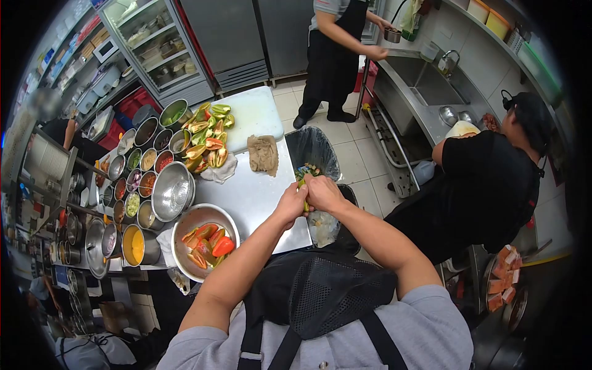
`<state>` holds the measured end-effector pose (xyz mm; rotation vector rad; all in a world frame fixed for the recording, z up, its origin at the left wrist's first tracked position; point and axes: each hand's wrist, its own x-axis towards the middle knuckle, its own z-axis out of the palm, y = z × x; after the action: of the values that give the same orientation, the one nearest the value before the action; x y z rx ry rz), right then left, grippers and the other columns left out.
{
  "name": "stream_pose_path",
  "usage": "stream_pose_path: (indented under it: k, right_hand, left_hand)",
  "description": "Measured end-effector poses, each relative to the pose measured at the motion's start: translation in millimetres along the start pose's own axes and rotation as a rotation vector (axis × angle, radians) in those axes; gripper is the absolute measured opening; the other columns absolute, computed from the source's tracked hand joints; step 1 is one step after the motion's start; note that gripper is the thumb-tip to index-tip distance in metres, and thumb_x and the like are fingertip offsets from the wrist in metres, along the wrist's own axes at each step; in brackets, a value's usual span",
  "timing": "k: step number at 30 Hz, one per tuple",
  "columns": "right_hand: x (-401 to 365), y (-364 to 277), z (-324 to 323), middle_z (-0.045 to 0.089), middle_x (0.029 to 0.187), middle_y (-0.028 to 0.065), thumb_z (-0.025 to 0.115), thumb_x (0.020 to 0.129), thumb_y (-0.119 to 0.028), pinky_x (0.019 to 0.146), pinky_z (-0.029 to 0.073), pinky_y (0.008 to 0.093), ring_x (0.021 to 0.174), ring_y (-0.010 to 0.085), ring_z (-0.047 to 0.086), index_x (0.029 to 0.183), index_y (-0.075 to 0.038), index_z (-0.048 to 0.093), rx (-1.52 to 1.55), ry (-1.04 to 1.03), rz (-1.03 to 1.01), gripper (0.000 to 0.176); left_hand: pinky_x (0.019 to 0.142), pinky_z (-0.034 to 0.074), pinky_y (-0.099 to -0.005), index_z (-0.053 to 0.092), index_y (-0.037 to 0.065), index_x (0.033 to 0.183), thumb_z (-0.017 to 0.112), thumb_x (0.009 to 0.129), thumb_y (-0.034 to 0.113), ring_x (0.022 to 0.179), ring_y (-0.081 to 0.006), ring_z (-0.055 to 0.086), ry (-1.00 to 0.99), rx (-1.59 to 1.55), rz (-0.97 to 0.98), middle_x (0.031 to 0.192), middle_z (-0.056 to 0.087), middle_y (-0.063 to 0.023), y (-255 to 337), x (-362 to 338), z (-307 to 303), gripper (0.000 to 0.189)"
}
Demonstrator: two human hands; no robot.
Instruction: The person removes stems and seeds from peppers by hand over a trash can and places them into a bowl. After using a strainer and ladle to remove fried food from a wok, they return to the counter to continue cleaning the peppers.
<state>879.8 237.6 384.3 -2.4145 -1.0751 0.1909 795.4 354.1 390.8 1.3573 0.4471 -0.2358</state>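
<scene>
My left hand [292, 202] and my right hand [323, 193] meet over the table's right edge, above the bins. Between them is a green-yellow pepper piece [301, 183], mostly hidden by the closed fingers. Below the hands, a black-lined bin [313, 148] has scraps in it. To the left, a white bowl [177, 231] holds red and orange pepper pieces [208, 243]. A heap of cut green and red peppers [206, 132] lies farther back, beside a white cutting board [256, 114].
A crumpled brown cloth [263, 155] lies on the steel table [243, 197]. Metal pots and a large steel bowl [172, 191] crowd its left side. One person [336, 55] stands near the sink [435, 83]; another person [475, 179] works close on my right.
</scene>
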Motion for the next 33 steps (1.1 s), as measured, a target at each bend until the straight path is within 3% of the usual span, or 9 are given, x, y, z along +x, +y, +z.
stream_pose_path:
  k: [12, 15, 18, 21, 22, 23, 26, 29, 33]
  right_hand:
    - [2, 28, 12, 0.063, 0.077, 0.0289, 0.050, 0.092, -0.018, 0.066, 0.050, 0.0516, 0.072, 0.0456, 0.064, 0.085, 0.002, 0.059, 0.257, 0.020, -0.187, 0.023]
    - [-5, 27, 15, 0.063, 0.069, 0.0176, 0.051, 0.095, -0.018, 0.056, 0.047, 0.0405, 0.058, 0.0302, 0.061, 0.088, 0.000, 0.063, 0.581, 0.099, -0.059, 0.023]
    - [-10, 27, 11, 0.055, 0.068, -0.0044, 0.054, 0.098, -0.016, 0.050, 0.034, 0.0214, 0.056, 0.0033, 0.046, 0.097, -0.004, 0.068, 1.362, 0.177, 0.388, 0.019]
    - [-4, 57, 22, 0.057, 0.067, 0.0009, 0.055, 0.097, -0.016, 0.054, 0.043, 0.0256, 0.059, 0.0089, 0.052, 0.108, -0.004, 0.068, 1.162, 0.336, 0.389, 0.021]
    - [-5, 76, 26, 0.065, 0.084, 0.0138, 0.061, 0.095, -0.021, 0.072, 0.053, 0.0356, 0.077, 0.0219, 0.065, 0.124, -0.006, 0.063, 0.707, 0.287, 0.287, 0.033]
    - [-14, 82, 25, 0.065, 0.084, 0.0138, 0.061, 0.095, -0.021, 0.072, 0.053, 0.0356, 0.077, 0.0219, 0.065, 0.124, -0.006, 0.063, 0.705, 0.287, 0.291, 0.033]
    - [-27, 75, 10, 0.053, 0.129, 0.0240, 0.071, 0.087, -0.030, 0.096, 0.048, 0.0460, 0.116, 0.0407, 0.057, 0.139, -0.010, 0.050, -0.089, -0.244, 0.370, 0.060]
    - [-26, 60, -2, 0.057, 0.125, 0.0225, 0.071, 0.085, -0.030, 0.094, 0.049, 0.0453, 0.118, 0.0386, 0.056, 0.139, -0.010, 0.049, 0.038, -0.086, 0.220, 0.061]
    - [-20, 5, -26, 0.067, 0.099, 0.0213, 0.068, 0.084, -0.027, 0.081, 0.051, 0.0487, 0.098, 0.0398, 0.065, 0.107, -0.004, 0.058, 0.175, -0.014, 0.099, 0.034]
  left_hand:
    - [0.043, 0.032, -0.0206, 0.052, 0.009, 0.119, 0.038, 0.106, 0.033, 0.057, -0.0092, 0.046, -0.341, 0.006, -0.193, 0.088, 0.062, -0.0089, 25, 10, -57, 0.031]
    - [0.044, 0.033, -0.0213, 0.052, 0.008, 0.121, 0.035, 0.106, 0.032, 0.058, -0.0105, 0.047, -0.363, -0.166, -0.131, 0.088, 0.062, -0.0105, 20, 10, -57, 0.033]
    - [0.045, 0.034, -0.0218, 0.051, 0.008, 0.121, 0.032, 0.106, 0.032, 0.060, -0.0125, 0.048, -0.238, -0.375, -0.018, 0.089, 0.062, -0.0123, 4, 6, -34, 0.034]
    - [0.046, 0.036, -0.0233, 0.050, 0.008, 0.123, 0.031, 0.106, 0.032, 0.061, -0.0138, 0.049, -0.174, -0.409, -0.073, 0.090, 0.062, -0.0131, -11, 1, -16, 0.035]
    - [0.047, 0.038, -0.0263, 0.050, 0.007, 0.115, 0.033, 0.106, 0.032, 0.061, -0.0162, 0.052, -0.205, -0.433, -0.078, 0.087, 0.063, -0.0137, -16, 2, -17, 0.032]
    - [0.047, 0.038, -0.0263, 0.050, 0.007, 0.115, 0.033, 0.106, 0.032, 0.061, -0.0162, 0.052, -0.207, -0.434, -0.081, 0.087, 0.063, -0.0137, -19, 3, -19, 0.032]
    - [0.048, 0.038, -0.0254, 0.049, 0.008, 0.121, 0.031, 0.107, 0.034, 0.060, -0.0148, 0.050, -0.184, -0.369, -0.083, 0.091, 0.063, -0.0133, -19, 8, -24, 0.034]
    - [0.048, 0.038, -0.0254, 0.050, 0.009, 0.117, 0.031, 0.107, 0.036, 0.060, -0.0147, 0.050, -0.117, -0.287, -0.061, 0.091, 0.064, -0.0135, -14, 10, -25, 0.034]
    - [0.047, 0.039, -0.0256, 0.049, 0.010, 0.111, 0.030, 0.107, 0.039, 0.058, -0.0137, 0.049, -0.088, -0.161, -0.062, 0.084, 0.060, -0.0101, -14, 9, -13, 0.035]
